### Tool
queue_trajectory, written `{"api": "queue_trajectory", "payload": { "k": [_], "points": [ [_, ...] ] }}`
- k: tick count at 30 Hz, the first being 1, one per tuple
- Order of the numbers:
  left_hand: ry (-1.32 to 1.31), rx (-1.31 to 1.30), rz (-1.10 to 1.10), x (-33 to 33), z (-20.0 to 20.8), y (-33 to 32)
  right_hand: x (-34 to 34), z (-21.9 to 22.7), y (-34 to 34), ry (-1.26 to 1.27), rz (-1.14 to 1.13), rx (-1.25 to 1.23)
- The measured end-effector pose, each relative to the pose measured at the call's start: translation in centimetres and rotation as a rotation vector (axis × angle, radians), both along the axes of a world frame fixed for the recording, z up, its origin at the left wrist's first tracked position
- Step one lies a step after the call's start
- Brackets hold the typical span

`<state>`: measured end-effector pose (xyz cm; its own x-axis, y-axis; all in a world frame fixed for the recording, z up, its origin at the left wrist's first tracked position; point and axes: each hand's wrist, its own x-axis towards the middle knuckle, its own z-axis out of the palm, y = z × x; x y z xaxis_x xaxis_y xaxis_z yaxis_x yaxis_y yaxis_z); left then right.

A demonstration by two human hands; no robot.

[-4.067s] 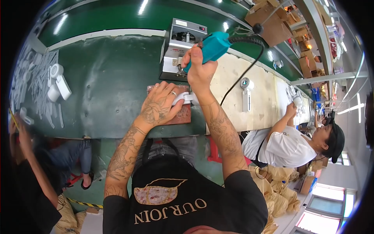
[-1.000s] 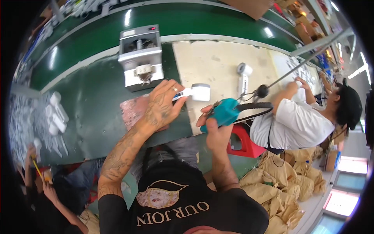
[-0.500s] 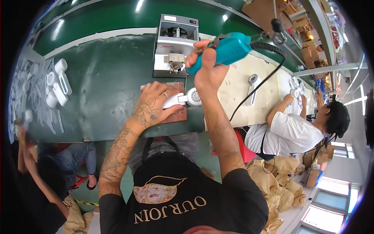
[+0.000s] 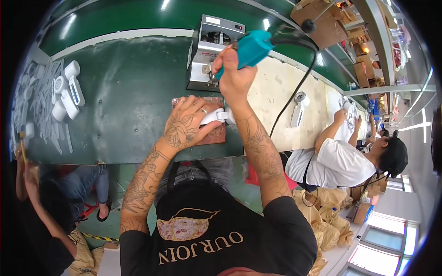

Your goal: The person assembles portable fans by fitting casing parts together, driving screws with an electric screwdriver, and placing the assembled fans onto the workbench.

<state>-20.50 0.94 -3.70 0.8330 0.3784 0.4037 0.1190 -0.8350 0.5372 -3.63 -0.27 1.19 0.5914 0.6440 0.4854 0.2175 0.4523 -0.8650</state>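
Note:
My left hand (image 4: 186, 120) is closed around the handle of a white handheld fan (image 4: 211, 118), pressing it down onto a reddish board (image 4: 214, 137) at the front of the bench. The fan's round head lies partly behind my right wrist. Raised above the bench, my right hand (image 4: 236, 78) grips a teal electric screwdriver (image 4: 253, 48) with a black cord. The screwdriver's lower end is at the front of a grey box-shaped screw feeder (image 4: 197, 59); my fingers partly cover this spot, so I cannot tell whether it touches.
Several white fans (image 4: 69, 94) and flat white strips (image 4: 46, 110) lie at the left of the green bench (image 4: 124, 101). Another white fan (image 4: 299, 109) rests on the cream sheet (image 4: 271, 99). A person in white (image 4: 343, 158) works at the right; another person's hands show far left.
My right hand has brought the screwdriver leftward and closer to the feeder's front. The left hand still presses the fan on the board. The whole view has shifted slightly.

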Motion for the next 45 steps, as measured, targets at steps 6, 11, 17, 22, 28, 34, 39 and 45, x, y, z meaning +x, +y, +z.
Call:
{"api": "queue_trajectory", "payload": {
  "k": [6, 11, 17, 22, 28, 34, 39, 45],
  "points": [
    [0.006, 0.003, 0.004, 0.7, 0.0, -0.1, -0.5, 0.9, -2.5, 0.094, 0.041, 0.111],
    [0.046, 0.014, 0.026, 0.1, 0.2, -0.3, -0.1, 1.2, -0.8, 0.022, 0.067, 0.090],
    [0.033, -0.030, 0.018, 0.4, 0.2, -0.5, 0.5, -0.6, -0.5, -0.006, 0.070, 0.123],
    [0.038, -0.009, 0.035, 0.0, 0.1, -0.3, -0.5, 0.9, -1.7, 0.092, 0.075, -0.075],
    [0.068, -0.044, 0.000, 0.4, 0.3, -0.3, -0.9, 1.5, -6.8, 0.153, 0.024, -0.071],
    [0.055, -0.023, 0.018, 0.3, 0.1, -0.3, -0.8, 0.6, -7.5, 0.116, 0.056, -0.100],
    [0.059, -0.034, 0.018, 0.3, 0.1, -0.4, -0.8, -0.3, -7.5, 0.145, 0.060, -0.104],
    [0.086, 0.032, 0.014, 0.5, 0.3, -0.3, -1.0, -1.8, -7.3, 0.160, 0.058, -0.046]
  ]
}}
